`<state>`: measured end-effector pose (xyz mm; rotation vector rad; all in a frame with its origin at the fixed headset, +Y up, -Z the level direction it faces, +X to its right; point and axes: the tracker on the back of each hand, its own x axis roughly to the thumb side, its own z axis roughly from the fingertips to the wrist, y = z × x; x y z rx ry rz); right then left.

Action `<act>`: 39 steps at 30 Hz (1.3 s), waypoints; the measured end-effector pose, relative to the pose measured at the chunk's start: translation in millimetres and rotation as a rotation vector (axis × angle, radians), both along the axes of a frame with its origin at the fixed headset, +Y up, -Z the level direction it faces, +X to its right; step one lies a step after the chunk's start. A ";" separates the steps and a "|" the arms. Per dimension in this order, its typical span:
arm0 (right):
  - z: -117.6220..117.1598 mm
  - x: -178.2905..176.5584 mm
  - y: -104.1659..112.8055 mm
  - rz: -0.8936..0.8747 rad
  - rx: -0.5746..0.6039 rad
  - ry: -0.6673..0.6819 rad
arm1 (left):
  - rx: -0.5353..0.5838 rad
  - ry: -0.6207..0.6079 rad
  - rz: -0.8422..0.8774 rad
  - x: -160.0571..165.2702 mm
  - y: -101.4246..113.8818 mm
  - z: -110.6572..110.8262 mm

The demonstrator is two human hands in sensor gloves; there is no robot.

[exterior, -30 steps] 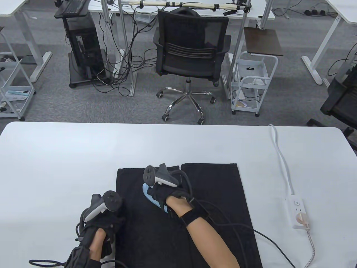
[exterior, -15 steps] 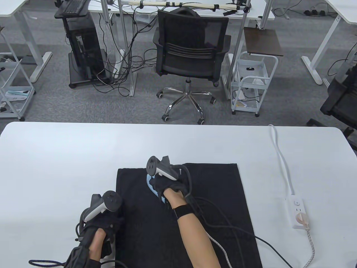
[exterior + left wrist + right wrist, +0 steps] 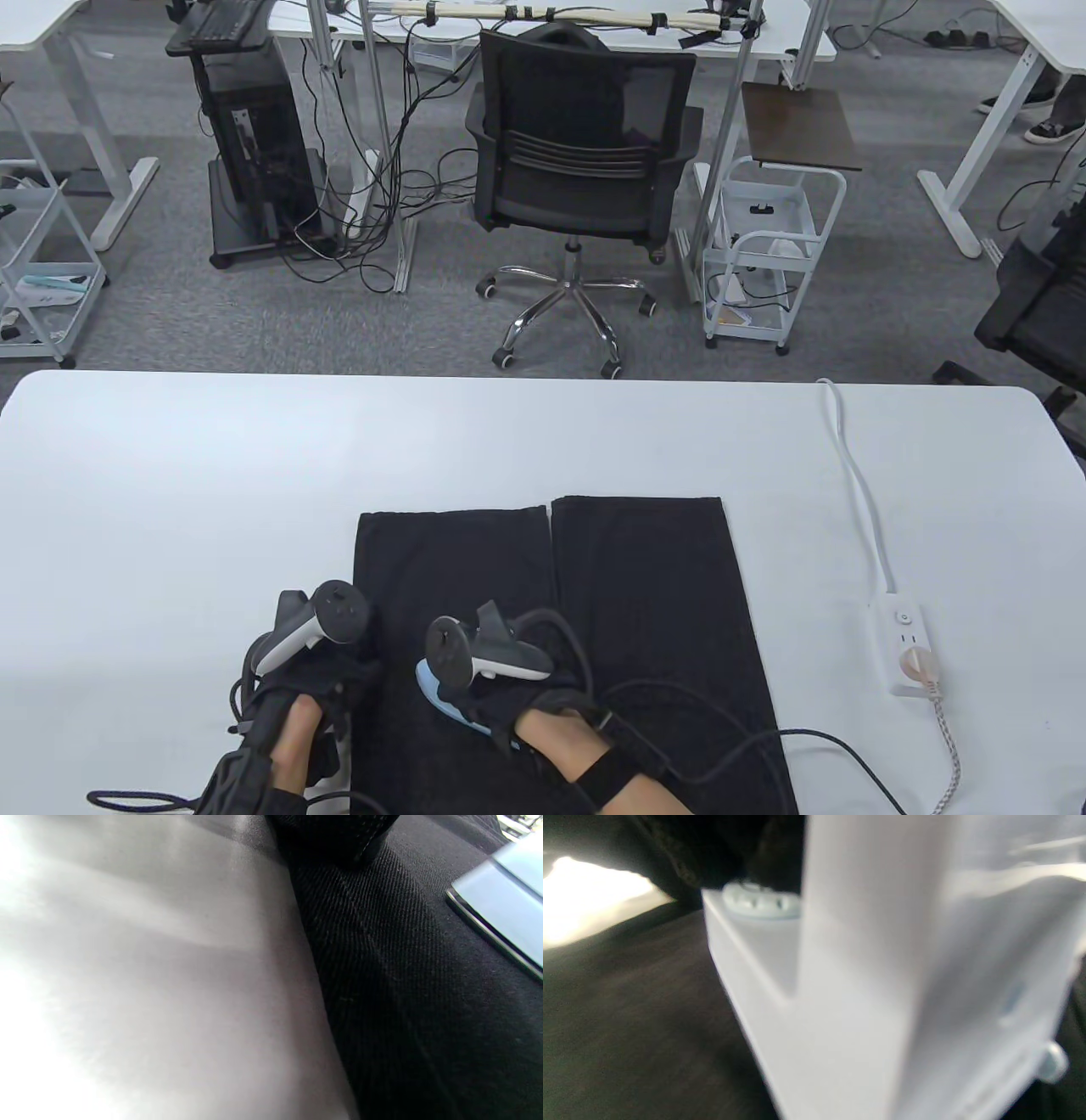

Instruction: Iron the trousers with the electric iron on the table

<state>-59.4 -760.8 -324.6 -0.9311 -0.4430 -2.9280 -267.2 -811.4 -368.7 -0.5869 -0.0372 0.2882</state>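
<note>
While ironing: right hand (image 3: 543, 709) grips iron (image 3: 443, 694), drawn back from 12 to 6 o'clock along left trouser leg.
Trousers (image 3: 645, 594): flat on table (image 3: 170, 475).
Left hand (image 3: 310, 679): pins the 9 o'clock hem; finger state cannot be told.
Meaning: return stroke done.

Overhead table (image 3: 170, 475) view, close wrist cameras — sharing trousers (image 3: 662, 577)

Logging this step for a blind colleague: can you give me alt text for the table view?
A gloved right hand grips a light-blue iron on black trousers laid flat on a white table. The left hand rests at the trousers' left edge; a white power strip lies right.
</note>
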 end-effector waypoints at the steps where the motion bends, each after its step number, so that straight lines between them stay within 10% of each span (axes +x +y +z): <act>1: 6.5 0.4 0.1 -0.001 0.003 0.017 | 0.000 0.000 0.000 -0.1 0.0 0.1; 11: 14.2 67.3 22.1 -0.338 -0.035 -0.085 | 0.006 0.007 0.005 -1.2 -1.2 2.9; 18: -20.6 199.0 70.6 -0.635 -0.074 -0.429 | -0.001 -0.004 -0.001 -0.6 -1.6 3.9; 28: -73.7 348.2 119.7 -0.641 0.202 -0.916 | -0.020 -0.010 0.017 0.0 -2.5 4.6; 39: -121.2 391.0 74.2 -0.863 0.278 -1.067 | -0.023 -0.010 0.018 0.1 -2.7 4.7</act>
